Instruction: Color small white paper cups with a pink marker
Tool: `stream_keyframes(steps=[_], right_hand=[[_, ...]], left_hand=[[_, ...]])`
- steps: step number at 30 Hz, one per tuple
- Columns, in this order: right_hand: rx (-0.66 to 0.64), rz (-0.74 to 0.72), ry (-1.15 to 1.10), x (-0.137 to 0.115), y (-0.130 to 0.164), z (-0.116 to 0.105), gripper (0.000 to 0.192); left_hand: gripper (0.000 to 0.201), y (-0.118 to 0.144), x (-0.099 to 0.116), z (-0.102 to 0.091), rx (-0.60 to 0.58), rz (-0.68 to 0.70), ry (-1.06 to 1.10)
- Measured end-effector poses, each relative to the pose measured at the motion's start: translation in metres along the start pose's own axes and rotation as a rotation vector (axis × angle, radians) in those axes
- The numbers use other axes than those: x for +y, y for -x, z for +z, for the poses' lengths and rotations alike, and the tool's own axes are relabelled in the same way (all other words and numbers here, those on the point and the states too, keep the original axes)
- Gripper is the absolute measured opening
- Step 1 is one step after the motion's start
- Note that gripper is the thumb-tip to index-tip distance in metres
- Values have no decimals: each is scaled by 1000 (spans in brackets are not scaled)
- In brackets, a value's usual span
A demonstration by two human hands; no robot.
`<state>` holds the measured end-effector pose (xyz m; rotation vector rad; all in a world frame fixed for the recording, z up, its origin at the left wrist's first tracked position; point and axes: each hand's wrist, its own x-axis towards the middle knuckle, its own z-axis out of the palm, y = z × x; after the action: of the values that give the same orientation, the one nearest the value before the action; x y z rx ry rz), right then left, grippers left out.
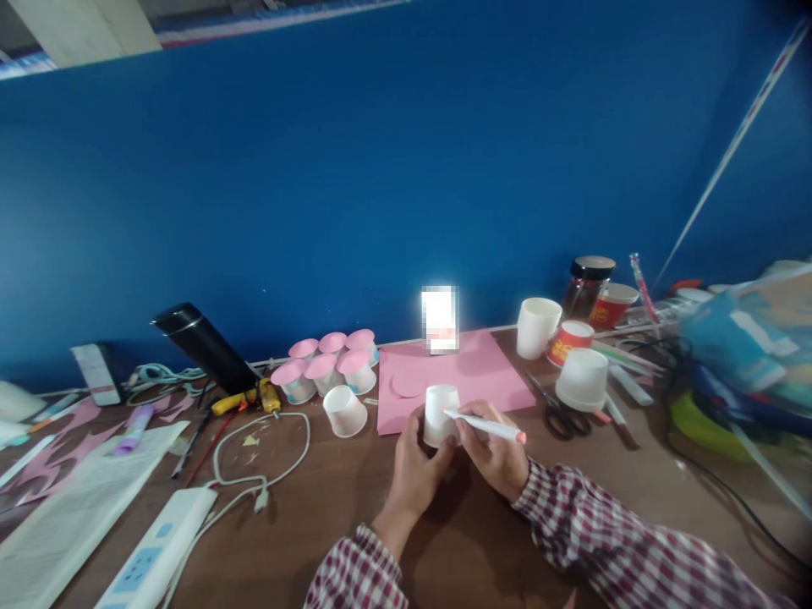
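Observation:
A small white paper cup (441, 404) is upside down in my left hand (415, 474), the fingers wrapped around its side. My right hand (498, 452) grips a white marker pen (491, 425) with a pinkish-orange end, and the pen's other end is at the cup's wall. Whether the tip touches the cup I cannot tell. Behind the hands lies a sheet of pink paper (469, 372) with a pink paper circle (408, 382) on it. To the left stand several paper cups topped with pink discs (322, 365), and one plain white cup (345, 412).
Scissors (564, 419), a white tub (582, 381), a tall white cup (538, 328) and a dark-lidded jar (587, 288) stand or lie at right. At left are a black flask (203, 347), a white cable (263, 482) and a power strip (158, 550). A blue panel (381, 186) rises behind.

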<state>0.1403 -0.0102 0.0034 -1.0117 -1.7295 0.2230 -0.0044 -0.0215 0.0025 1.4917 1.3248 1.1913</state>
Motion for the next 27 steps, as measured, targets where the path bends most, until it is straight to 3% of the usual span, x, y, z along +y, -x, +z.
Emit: stream_keyframes(steps=[27], right_hand=[[30,19,17,3,0,-1,9]], left_hand=[[49,1,1,0,6,-17,-30]])
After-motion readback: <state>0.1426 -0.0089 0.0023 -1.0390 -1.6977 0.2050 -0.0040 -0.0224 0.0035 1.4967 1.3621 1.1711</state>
